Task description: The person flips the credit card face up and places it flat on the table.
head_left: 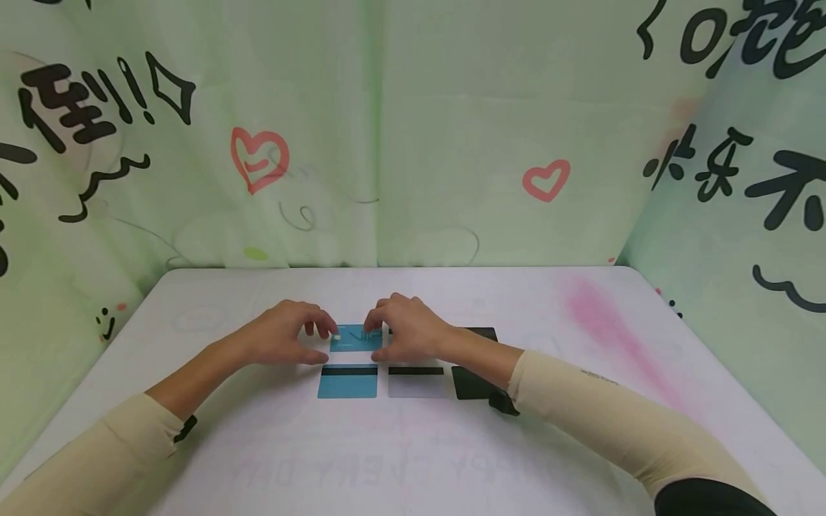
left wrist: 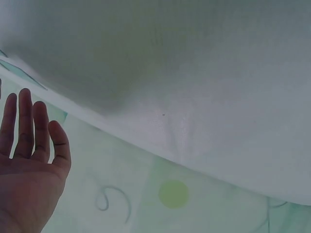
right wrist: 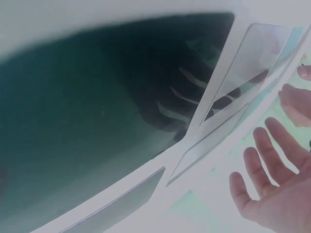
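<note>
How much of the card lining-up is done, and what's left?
Looks done: the front blue card, pale card and front dark card lie side by side. In hand: the back blue card, with the left hand and right hand at opposite ends. To do, perhaps: lining it up with the back dark card; the right hand hides much between them.

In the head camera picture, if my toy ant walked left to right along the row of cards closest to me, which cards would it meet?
Blue card with a dark stripe → pale card with a dark stripe → black card.
</note>
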Demonstrator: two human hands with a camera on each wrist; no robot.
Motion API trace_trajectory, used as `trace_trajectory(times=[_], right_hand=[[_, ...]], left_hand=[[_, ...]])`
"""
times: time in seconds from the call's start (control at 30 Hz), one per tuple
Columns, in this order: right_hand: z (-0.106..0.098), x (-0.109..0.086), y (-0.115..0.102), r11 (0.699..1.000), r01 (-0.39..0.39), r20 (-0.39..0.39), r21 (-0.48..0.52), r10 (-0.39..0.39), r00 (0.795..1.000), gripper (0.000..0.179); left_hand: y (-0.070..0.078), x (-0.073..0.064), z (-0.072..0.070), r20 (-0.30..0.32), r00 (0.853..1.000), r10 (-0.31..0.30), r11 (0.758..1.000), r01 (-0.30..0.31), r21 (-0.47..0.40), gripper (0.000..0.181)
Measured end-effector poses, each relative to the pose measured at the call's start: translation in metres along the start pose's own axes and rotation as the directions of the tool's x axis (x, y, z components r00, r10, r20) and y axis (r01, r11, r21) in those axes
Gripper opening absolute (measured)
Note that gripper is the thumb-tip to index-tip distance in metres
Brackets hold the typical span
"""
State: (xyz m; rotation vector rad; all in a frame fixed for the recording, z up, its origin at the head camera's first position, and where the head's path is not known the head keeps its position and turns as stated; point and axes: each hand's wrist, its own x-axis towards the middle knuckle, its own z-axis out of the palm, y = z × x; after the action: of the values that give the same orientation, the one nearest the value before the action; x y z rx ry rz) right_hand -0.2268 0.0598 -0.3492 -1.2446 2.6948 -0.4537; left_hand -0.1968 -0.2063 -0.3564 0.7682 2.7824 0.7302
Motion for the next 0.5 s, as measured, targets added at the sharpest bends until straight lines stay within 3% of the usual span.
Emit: trace_trajectory(times=[0.5], right_hand=[[0.004, -0.012, -0.019, 0.999, 0.008, 0.058, 0.040, -0.010, 0.998, 0.035]], left_hand=[[0.005, -0.011, 0.008, 0.000, 0.997, 0.078, 0.996, -0.078, -0.035, 0.037]])
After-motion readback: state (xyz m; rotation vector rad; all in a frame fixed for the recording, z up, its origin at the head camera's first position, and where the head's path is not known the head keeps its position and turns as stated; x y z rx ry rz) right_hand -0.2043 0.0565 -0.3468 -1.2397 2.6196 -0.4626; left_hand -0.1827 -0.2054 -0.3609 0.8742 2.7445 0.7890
